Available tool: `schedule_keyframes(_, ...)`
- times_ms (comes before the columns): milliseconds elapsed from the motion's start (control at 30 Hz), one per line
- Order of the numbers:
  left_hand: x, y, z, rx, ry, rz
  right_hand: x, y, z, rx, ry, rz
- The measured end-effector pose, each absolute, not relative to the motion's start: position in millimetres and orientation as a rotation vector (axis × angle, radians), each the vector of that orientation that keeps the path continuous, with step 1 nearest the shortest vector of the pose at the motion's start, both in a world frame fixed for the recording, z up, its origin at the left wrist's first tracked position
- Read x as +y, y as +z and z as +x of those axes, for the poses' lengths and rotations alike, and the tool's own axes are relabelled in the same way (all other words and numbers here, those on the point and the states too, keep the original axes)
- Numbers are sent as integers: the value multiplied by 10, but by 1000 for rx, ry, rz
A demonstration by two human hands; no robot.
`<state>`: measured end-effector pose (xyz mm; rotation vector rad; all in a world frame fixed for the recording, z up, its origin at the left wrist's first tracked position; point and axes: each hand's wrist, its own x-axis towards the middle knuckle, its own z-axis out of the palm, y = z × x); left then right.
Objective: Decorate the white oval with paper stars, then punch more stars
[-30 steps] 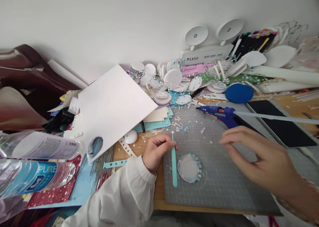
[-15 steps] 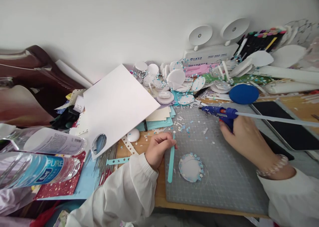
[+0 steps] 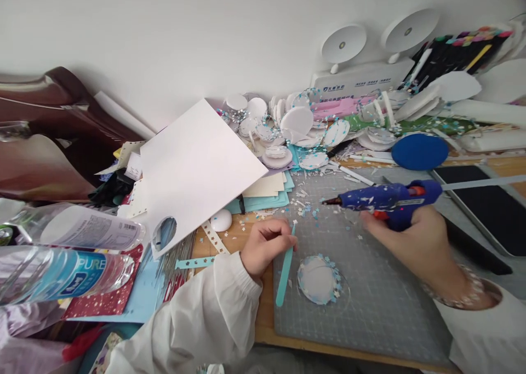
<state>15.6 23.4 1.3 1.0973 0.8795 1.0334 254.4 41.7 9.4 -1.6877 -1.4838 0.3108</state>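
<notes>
My left hand (image 3: 269,246) is closed in a pinch on the upper end of a flat turquoise stick (image 3: 284,275), at the left edge of the grey cutting mat (image 3: 370,319). My right hand (image 3: 415,242) is wrapped round a blue glue gun (image 3: 386,199), its nozzle pointing left above the mat. A glue stick (image 3: 485,182) sticks out of its back. Between my hands lies a white disc (image 3: 318,279) edged with small blue and white flowers, with a thin clear strand beside it.
White discs (image 3: 296,122) and flower strands crowd the back. A white board (image 3: 201,171) and bottles (image 3: 82,275) are at the left. A blue disc (image 3: 419,151) and a phone (image 3: 485,204) lie at the right.
My right hand has raised the glue gun off the mat's back area and brought it nearer. The turquoise stick in my left hand tilts slightly more. The view has shifted a little.
</notes>
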Motion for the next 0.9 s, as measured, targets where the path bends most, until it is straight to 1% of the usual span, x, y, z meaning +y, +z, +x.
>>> schedule_keyframes(533, 230, 35, 139, 866, 911, 1294, 313, -163, 2597, -1786, 283, -1447)
schedule_keyframes(733, 218, 52, 146, 872, 881, 1326, 312, -184, 2625, -1815, 229, -1427)
schedule_keyframes(900, 218, 88, 155, 902, 852, 1321, 307, -183, 2615, -1851, 254, -1429)
